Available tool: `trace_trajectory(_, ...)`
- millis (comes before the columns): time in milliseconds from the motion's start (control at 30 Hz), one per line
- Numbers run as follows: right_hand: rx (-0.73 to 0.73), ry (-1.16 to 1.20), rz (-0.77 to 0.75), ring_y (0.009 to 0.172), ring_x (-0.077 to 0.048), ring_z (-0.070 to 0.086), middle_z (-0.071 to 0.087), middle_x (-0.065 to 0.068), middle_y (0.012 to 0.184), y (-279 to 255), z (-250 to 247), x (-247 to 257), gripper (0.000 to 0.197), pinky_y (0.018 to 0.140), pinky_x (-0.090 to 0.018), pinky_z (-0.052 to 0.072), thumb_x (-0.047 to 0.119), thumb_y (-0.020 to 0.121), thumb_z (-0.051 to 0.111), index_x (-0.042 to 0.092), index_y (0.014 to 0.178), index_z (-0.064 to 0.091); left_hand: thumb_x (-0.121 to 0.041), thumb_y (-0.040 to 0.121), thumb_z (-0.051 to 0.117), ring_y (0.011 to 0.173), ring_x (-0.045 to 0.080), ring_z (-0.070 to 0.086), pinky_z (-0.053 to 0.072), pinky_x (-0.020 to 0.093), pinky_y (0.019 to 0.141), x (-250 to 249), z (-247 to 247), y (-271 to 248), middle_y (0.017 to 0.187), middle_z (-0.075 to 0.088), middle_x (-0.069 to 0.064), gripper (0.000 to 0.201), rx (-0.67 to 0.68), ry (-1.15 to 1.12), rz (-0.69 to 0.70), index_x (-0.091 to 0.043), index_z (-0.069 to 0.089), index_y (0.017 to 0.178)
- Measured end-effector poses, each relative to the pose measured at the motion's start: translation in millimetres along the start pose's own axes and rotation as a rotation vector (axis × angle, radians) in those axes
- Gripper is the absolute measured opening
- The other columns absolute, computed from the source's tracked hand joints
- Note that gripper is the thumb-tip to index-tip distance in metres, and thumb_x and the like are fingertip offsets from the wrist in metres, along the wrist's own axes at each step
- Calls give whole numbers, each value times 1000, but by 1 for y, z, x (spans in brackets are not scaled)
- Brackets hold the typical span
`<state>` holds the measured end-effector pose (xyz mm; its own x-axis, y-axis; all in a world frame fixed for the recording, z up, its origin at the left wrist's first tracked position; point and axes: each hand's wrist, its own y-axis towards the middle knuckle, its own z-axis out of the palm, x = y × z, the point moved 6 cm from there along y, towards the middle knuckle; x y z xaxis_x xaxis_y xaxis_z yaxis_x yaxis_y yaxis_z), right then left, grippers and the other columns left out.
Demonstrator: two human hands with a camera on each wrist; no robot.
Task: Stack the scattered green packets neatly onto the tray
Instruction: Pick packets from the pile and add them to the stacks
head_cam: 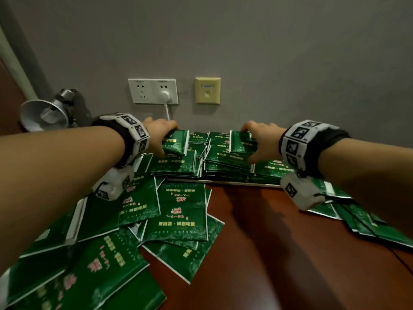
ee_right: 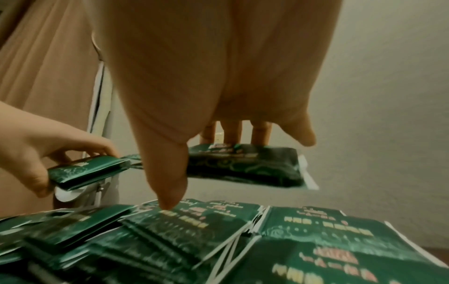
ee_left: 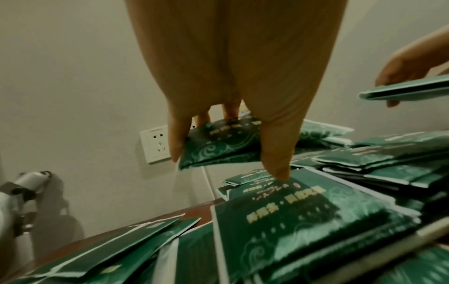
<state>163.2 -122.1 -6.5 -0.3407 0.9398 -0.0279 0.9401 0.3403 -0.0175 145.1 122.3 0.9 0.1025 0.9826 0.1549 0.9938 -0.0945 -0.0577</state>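
A double wall socket [head_cam: 153, 91] (white plug [head_cam: 165, 96] in its right half), a beige data port [head_cam: 207, 90], a silver lamp [head_cam: 44, 111].

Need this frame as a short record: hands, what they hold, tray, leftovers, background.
left hand: holds a green packet, lifted above the stacks
right hand: holds another packet, also lifted
tray: pale front edge visible, rows of stacked packets on it
loose packets: scattered on the brown table, mostly near left
wall: double socket with a white plug

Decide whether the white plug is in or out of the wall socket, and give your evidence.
In. The plug sits flush in the right half of the socket, its cable hanging down behind the packets.
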Motion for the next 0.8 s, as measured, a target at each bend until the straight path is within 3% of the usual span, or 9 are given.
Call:
trace_trajectory(133, 53, 4, 29, 104, -29, 56, 53, -11, 131, 34, -5, -6, 83, 76, -34, 43, 36, 77, 79, 14, 142, 31, -24, 73, 82, 114, 31, 50, 44, 42, 95, -5, 2, 36, 129, 54, 8, 70, -4, -54, 28, -22, 42, 129)
trace_trajectory(300, 89, -24, 32, 115, -31, 55, 52, -13, 135, 75, -7, -2, 82, 79, -34, 41, 35, 79, 77, 13, 144, 32, -26, 73, 83, 114, 31, 55, 47, 41, 92, -9, 9, 70, 131, 54, 10, 79, 60, -68, 21, -18, 37, 137)
trace_trajectory(500, 140, -28, 21, 110, -29, 57, 57, -11, 128, 114, 5, 3, 79, 86, -37, 46, 42, 78, 77, 12, 140, 39, -21, 71, 84, 115, 28, 55, 46, 39, 95, -13, 22, 98, 132, 55, 7, 80, 113, -155, 31, -18, 39, 138)
trace_trajectory(633, 173, -65, 34, 108, -30, 59, 61, -12, 123, 127, 17, 0, 79, 92, -41, 50, 48, 75, 77, 10, 136, 44, -20, 75, 82, 118, 26, 53, 42, 33, 90, -19, 29, 109, 136, 52, 6, 80, 154, -157, 58, -22, 38, 141)
trace_trajectory(800, 165, -72, 38, 104, -31, 62, 64, -13, 116, 136, 21, 1, 74, 90, -44, 52, 51, 75, 76, 7, 129, 51, -21, 78, 79, 120, 28, 52, 42, 32, 86, -24, 31, 115, 138, 51, 7, 77, 162, -89, 67, -22, 38, 143)
